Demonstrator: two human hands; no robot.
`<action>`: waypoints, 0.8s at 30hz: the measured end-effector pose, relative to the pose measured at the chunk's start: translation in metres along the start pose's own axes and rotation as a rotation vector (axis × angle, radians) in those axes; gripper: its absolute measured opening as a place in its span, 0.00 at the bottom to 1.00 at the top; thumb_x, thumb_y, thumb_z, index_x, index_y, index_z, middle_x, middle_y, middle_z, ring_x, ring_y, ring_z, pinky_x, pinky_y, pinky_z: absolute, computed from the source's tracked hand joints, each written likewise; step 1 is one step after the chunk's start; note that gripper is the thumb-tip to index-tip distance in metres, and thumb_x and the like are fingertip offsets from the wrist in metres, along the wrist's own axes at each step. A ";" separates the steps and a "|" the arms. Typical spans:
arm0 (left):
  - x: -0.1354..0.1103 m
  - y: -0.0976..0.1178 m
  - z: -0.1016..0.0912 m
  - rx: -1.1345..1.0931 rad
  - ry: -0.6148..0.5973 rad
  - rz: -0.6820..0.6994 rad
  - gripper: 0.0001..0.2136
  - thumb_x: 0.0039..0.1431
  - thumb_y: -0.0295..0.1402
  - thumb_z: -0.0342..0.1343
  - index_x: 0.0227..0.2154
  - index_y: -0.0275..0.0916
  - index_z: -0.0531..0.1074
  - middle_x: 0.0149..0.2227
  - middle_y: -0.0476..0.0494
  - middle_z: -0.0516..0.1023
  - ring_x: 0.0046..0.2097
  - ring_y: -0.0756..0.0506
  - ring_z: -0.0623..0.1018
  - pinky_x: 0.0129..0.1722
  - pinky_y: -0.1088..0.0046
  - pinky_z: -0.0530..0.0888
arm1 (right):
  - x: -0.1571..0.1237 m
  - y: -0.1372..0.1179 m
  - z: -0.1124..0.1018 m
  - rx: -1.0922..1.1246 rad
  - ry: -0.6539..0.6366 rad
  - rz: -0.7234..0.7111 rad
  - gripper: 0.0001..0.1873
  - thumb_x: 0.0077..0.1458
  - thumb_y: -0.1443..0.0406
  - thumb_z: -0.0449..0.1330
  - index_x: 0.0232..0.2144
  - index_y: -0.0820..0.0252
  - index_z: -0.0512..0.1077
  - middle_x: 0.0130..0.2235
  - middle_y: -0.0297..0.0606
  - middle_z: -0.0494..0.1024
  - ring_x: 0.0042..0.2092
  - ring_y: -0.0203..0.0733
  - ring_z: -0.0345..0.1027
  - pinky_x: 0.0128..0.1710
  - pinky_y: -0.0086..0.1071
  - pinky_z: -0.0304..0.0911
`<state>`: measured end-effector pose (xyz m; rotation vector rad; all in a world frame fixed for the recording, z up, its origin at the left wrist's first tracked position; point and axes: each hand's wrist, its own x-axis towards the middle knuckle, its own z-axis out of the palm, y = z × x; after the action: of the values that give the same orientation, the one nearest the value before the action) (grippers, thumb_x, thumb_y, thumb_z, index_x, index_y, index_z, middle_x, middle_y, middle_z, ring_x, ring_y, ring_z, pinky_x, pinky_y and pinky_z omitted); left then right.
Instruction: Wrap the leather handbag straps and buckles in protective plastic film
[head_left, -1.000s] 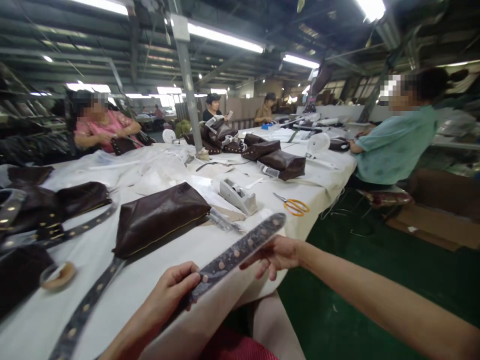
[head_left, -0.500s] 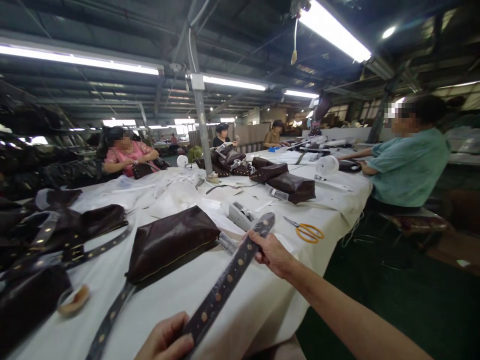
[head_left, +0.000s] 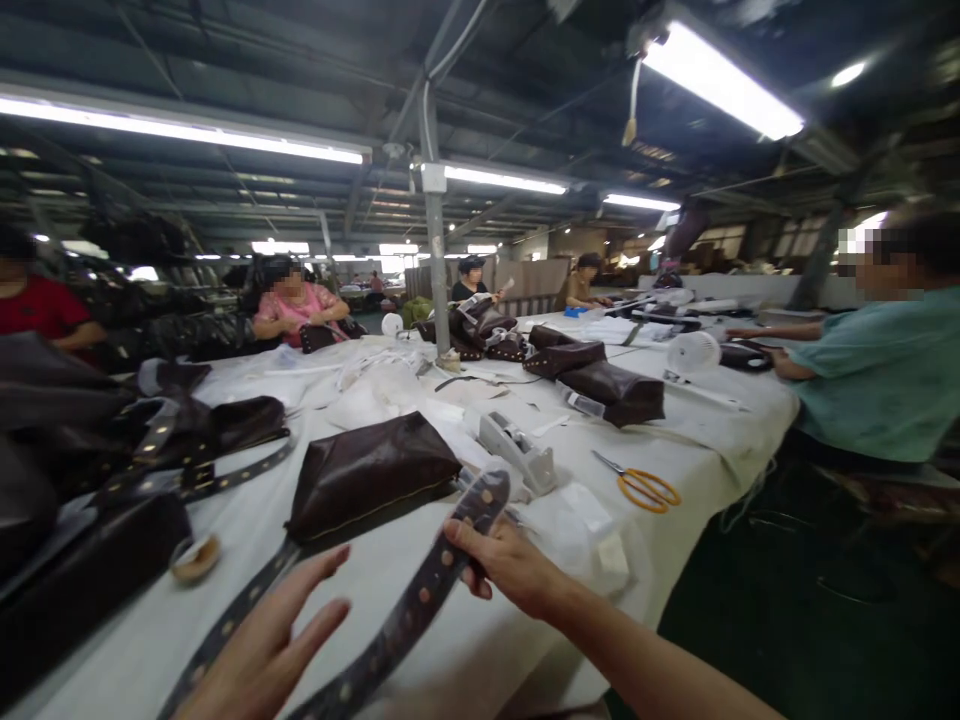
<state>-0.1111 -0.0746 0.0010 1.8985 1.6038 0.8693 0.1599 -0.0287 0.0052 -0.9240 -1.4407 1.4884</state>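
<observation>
Near its rounded end, a dark studded strap [head_left: 409, 628] wrapped in clear plastic is gripped by my right hand [head_left: 499, 560]. The strap sags down toward the bottom edge of the view. My left hand [head_left: 281, 630] is off the strap, thumb and fingers apart, with nothing in it. Just beyond my hands lies a dark brown leather bag [head_left: 375, 475] with a zip along its near edge. Another stretch of studded strap [head_left: 232, 610] runs from that bag's left corner and passes behind my left hand.
A tape dispenser [head_left: 517, 450] and orange-handled scissors [head_left: 641, 487] lie right of the bag. A tape roll [head_left: 195, 560] rests left. More brown bags [head_left: 611, 380] and straps lie on the white-covered table [head_left: 720, 410]. Co-workers sit around it, one in a green shirt [head_left: 885, 370].
My left hand has let go of the strap and opened. My right hand still holds the strap end, now lower and slightly left. The view has turned left.
</observation>
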 end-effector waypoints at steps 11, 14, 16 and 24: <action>-0.009 0.052 0.077 -0.801 -0.370 -0.327 0.19 0.50 0.50 0.60 0.29 0.37 0.66 0.17 0.51 0.70 0.17 0.54 0.64 0.19 0.80 0.60 | -0.033 0.026 -0.029 -0.660 0.348 -0.468 0.23 0.59 0.59 0.58 0.55 0.62 0.66 0.54 0.52 0.74 0.48 0.50 0.74 0.39 0.41 0.74; -0.014 0.052 0.073 -0.879 -0.415 -0.370 0.20 0.49 0.51 0.62 0.28 0.37 0.66 0.16 0.51 0.70 0.16 0.54 0.64 0.18 0.80 0.58 | -0.034 0.029 -0.040 -1.191 0.445 -0.862 0.27 0.60 0.70 0.56 0.61 0.61 0.62 0.63 0.51 0.65 0.64 0.56 0.57 0.60 0.53 0.59; -0.016 0.055 0.075 -0.919 -0.445 -0.375 0.21 0.47 0.51 0.63 0.29 0.37 0.67 0.17 0.50 0.71 0.17 0.53 0.65 0.18 0.79 0.58 | -0.029 0.032 -0.038 -1.351 0.388 -0.997 0.25 0.60 0.74 0.52 0.59 0.62 0.65 0.60 0.49 0.70 0.64 0.53 0.58 0.63 0.52 0.55; -0.019 0.062 0.091 -0.932 -0.312 -0.226 0.13 0.49 0.39 0.62 0.27 0.33 0.71 0.25 0.45 0.75 0.29 0.49 0.72 0.33 0.75 0.67 | -0.023 0.045 0.011 -0.412 0.364 -0.390 0.10 0.60 0.65 0.53 0.38 0.58 0.74 0.38 0.40 0.82 0.38 0.43 0.76 0.42 0.36 0.70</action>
<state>-0.0039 -0.1019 -0.0177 1.0948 0.9327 0.9328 0.1548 -0.0534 -0.0404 -1.0210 -1.5646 0.7078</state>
